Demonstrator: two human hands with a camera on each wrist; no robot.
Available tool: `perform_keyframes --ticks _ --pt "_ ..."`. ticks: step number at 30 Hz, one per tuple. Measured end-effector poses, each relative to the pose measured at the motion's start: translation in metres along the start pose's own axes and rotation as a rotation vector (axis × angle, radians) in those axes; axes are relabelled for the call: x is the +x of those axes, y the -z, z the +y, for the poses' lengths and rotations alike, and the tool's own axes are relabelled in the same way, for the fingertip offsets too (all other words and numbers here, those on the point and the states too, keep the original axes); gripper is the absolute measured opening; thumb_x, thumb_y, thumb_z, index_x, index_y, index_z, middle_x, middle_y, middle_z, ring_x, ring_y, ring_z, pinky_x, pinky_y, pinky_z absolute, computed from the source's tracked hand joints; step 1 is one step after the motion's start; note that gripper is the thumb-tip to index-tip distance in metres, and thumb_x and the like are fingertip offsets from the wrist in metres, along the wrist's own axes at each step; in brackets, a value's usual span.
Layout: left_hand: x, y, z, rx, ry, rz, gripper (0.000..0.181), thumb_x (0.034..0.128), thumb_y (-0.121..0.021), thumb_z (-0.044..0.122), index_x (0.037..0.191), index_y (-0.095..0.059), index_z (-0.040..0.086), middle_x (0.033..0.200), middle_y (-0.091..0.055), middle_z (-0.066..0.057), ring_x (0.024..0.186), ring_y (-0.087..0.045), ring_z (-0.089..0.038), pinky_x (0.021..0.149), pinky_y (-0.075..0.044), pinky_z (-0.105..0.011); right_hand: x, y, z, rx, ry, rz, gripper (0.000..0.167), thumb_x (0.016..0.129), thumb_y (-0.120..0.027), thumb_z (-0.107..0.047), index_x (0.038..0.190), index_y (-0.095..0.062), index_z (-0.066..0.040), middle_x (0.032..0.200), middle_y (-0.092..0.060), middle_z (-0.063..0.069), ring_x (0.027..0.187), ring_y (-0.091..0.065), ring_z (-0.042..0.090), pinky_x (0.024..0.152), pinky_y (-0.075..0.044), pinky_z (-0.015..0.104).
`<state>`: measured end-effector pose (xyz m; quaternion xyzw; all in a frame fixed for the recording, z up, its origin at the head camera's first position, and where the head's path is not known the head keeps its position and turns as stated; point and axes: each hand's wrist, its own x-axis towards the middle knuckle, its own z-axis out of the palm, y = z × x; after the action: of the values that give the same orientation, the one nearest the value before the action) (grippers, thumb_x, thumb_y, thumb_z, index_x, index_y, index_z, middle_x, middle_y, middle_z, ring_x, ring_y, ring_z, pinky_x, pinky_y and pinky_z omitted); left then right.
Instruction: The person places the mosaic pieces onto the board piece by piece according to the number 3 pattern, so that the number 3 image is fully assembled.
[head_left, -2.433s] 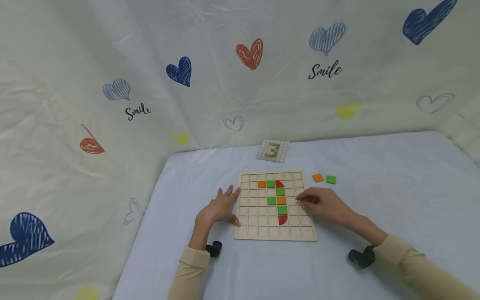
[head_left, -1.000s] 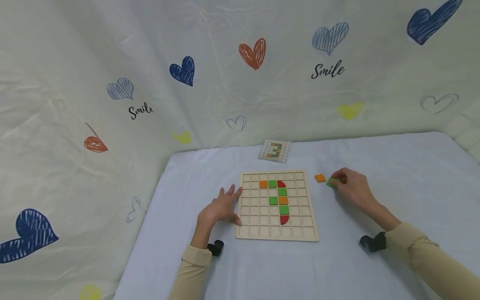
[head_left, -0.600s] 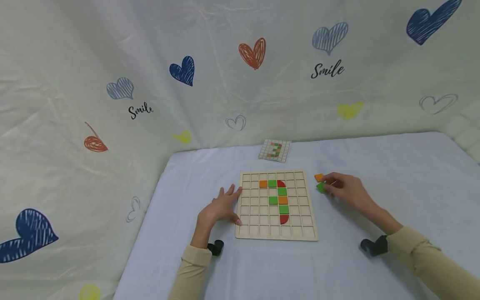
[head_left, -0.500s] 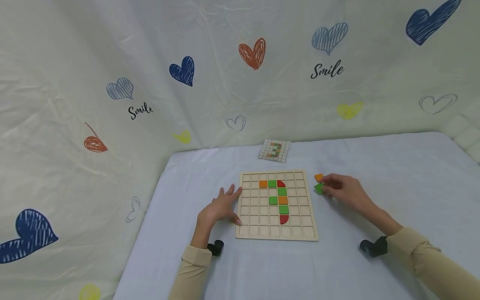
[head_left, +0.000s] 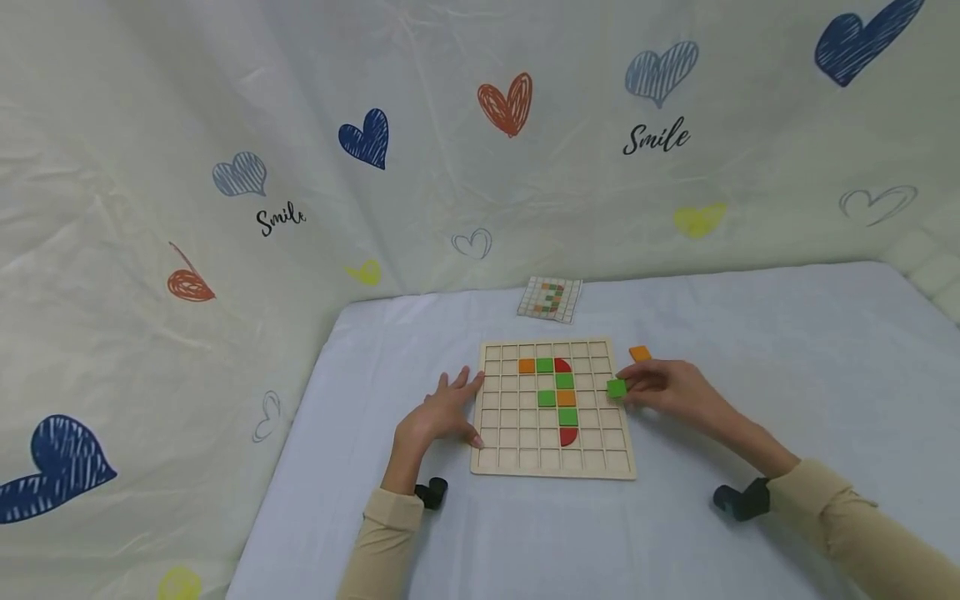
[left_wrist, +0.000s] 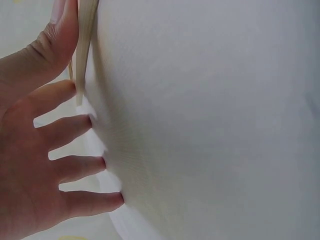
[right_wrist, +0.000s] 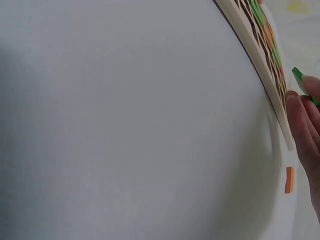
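Note:
A light wooden grid board (head_left: 517, 458) lies on the white-covered table. Orange, green and red tiles sit in its cells, some red ones with a rounded edge. My left hand (head_left: 442, 417) rests at the board's left edge with fingers spread; in the left wrist view the thumb and index finger (left_wrist: 55, 95) touch that edge, the other fingertips the cloth. Between thumb and fingers my right hand (head_left: 675, 393) pinches a green square tile (head_left: 617, 388) over the board's right edge. An orange tile (head_left: 640, 353) lies on the cloth just beyond that hand.
Behind the board lies a small card (head_left: 550, 300) printed with a grid and a coloured figure like a 3. A white cloth wall with printed hearts rises at the table's back. Black wrist cameras (head_left: 742, 500) hang below both wrists.
My right hand has moved from the board to the loose green tile, picked it up and carried it left to the board's right edge. My left hand stays at the left edge.

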<state>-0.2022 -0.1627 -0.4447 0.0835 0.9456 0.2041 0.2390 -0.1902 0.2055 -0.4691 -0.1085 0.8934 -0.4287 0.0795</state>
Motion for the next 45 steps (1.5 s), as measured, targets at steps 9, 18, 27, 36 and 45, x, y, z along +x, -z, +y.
perform_keyframes --ticks 9,18,27,36,45 --pt "-0.001 0.001 0.002 0.012 -0.003 -0.011 0.114 0.0707 -0.095 0.021 0.164 -0.029 0.018 0.173 -0.014 -0.009 0.159 -0.002 -0.045 0.122 -0.017 -0.07 -0.001 -0.017 -0.016 0.011 0.064 -0.057 0.03 0.085 -0.085 -0.021 0.11 -0.075 -0.009 0.095 -0.072 0.0 0.084 -0.062 0.016 0.071 -0.054 0.021" --pt "-0.001 0.002 0.001 0.01 0.004 -0.013 0.115 0.071 -0.095 0.021 0.164 -0.028 0.018 0.173 -0.013 -0.009 0.159 -0.002 -0.044 0.122 -0.016 -0.069 0.005 -0.039 -0.037 -0.009 0.166 -0.144 0.026 0.084 -0.085 -0.021 0.105 -0.076 -0.009 0.095 -0.072 -0.002 0.082 -0.06 0.011 0.073 -0.053 0.021" --pt "0.0 0.002 0.002 0.014 0.008 -0.019 0.116 0.071 -0.095 0.022 0.165 -0.027 0.02 0.174 -0.012 -0.008 0.159 -0.001 -0.043 0.122 -0.017 -0.069 0.01 -0.06 -0.051 -0.03 0.24 -0.226 0.023 0.083 -0.086 -0.019 0.102 -0.076 -0.01 0.095 -0.075 -0.004 0.087 -0.066 0.011 0.078 -0.055 0.024" --pt "-0.001 0.003 0.003 0.012 0.014 -0.019 0.116 0.071 -0.095 0.022 0.165 -0.027 0.022 0.174 -0.012 -0.006 0.159 0.0 -0.043 0.122 -0.016 -0.069 0.012 -0.072 -0.057 -0.187 0.316 -0.216 0.021 0.08 -0.088 -0.018 0.098 -0.078 -0.013 0.091 -0.069 -0.007 0.083 -0.053 0.011 0.076 -0.047 0.028" --pt "0.0 0.002 0.001 0.014 0.011 -0.023 0.116 0.0707 -0.095 0.022 0.165 -0.027 0.021 0.174 -0.012 -0.006 0.159 0.0 -0.043 0.122 -0.016 -0.069 0.012 -0.073 -0.056 -0.221 0.317 -0.233 0.024 0.08 -0.088 -0.017 0.102 -0.078 -0.015 0.098 -0.068 -0.006 0.088 -0.054 0.013 0.079 -0.048 0.03"
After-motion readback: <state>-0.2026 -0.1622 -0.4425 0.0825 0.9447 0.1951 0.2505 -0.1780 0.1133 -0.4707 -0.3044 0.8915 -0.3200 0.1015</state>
